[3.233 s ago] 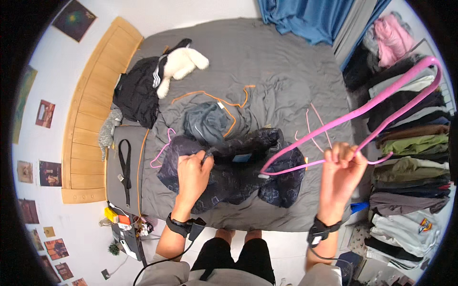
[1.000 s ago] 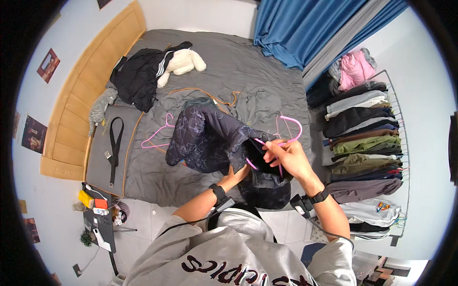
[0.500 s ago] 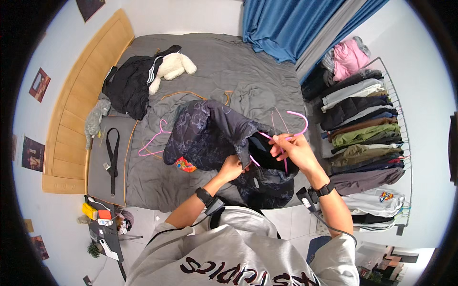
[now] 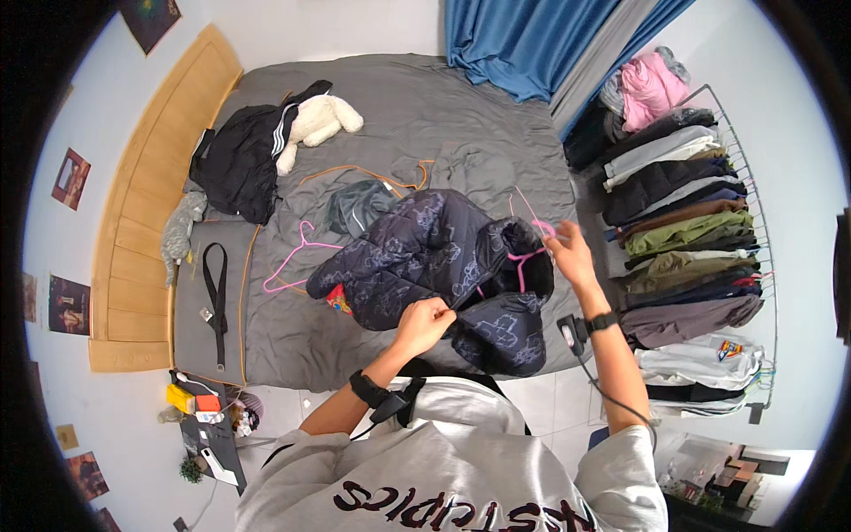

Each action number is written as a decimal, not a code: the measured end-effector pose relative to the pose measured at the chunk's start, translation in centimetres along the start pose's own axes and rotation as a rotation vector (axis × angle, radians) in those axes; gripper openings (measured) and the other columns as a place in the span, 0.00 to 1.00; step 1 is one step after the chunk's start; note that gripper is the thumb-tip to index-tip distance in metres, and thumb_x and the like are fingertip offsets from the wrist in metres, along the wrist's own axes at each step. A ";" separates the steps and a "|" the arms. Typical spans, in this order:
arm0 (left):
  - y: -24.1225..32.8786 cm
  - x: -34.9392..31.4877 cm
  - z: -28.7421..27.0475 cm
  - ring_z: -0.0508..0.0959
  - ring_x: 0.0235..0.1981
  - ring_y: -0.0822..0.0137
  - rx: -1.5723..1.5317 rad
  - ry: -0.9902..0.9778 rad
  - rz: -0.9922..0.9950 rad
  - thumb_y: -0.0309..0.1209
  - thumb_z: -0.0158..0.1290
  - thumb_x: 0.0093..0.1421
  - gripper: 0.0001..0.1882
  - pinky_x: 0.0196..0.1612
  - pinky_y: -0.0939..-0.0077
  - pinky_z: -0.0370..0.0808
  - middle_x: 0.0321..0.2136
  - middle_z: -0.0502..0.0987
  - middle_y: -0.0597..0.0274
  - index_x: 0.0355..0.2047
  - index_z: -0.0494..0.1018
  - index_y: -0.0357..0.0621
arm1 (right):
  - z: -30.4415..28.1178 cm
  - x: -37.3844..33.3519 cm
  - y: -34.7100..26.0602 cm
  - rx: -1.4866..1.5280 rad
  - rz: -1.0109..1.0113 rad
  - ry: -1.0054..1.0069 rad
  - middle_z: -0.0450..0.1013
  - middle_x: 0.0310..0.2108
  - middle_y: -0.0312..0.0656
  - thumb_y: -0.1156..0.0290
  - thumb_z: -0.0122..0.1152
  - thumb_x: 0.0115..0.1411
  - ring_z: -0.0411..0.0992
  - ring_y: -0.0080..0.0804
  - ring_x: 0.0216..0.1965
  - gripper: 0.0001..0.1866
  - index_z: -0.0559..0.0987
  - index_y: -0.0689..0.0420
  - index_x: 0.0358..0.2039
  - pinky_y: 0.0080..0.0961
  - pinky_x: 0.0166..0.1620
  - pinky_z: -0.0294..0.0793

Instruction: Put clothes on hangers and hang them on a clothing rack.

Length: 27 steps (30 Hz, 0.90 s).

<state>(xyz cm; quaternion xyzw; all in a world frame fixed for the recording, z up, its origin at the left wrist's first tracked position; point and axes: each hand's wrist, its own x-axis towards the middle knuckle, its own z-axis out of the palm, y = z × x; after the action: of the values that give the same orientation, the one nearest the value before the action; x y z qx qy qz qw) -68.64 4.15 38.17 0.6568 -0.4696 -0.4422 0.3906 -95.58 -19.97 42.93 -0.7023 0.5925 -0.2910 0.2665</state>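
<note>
A dark padded jacket (image 4: pixel 412 253) with a pale line pattern lies bunched over the bed in front of me, its neck opening turned toward the right. My left hand (image 4: pixel 425 326) is closed on the jacket's near edge beside that opening. A pink clothes hanger (image 4: pixel 525 257) sits partly inside the jacket, and its lower parts are hidden by the cloth. My right hand (image 4: pixel 572 255) pinches this hanger around its hook, just right of the collar.
Left of the jacket lie a second pink hanger (image 4: pixel 297 257), a red packet (image 4: pixel 338 300) and a black belt (image 4: pixel 213 306). Beyond are a dark grey garment (image 4: pixel 355 209), a black jacket (image 4: pixel 238 160) and a white plush toy (image 4: pixel 324 120). A clothes rack (image 4: pixel 745 191) stands right.
The hanger has gone further into the jacket, and my right hand has moved a little right. The jacket has shifted and spread out, uncovering the dark grey garment behind it.
</note>
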 end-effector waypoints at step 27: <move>-2.7 2.5 5.5 0.78 0.52 0.47 0.422 -0.149 0.366 0.38 0.67 0.55 0.24 0.53 0.57 0.77 0.49 0.78 0.49 0.48 0.76 0.37 | 7.1 -17.1 -4.0 -0.122 -0.207 -0.339 0.83 0.38 0.55 0.75 0.66 0.60 0.82 0.54 0.39 0.08 0.87 0.63 0.38 0.43 0.47 0.82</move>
<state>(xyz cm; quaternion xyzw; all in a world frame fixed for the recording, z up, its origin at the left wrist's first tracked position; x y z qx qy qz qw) -72.69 1.90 33.45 0.5936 -0.6893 -0.3038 0.2831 -89.91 -2.29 39.37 -0.8133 0.4802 -0.1581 0.2879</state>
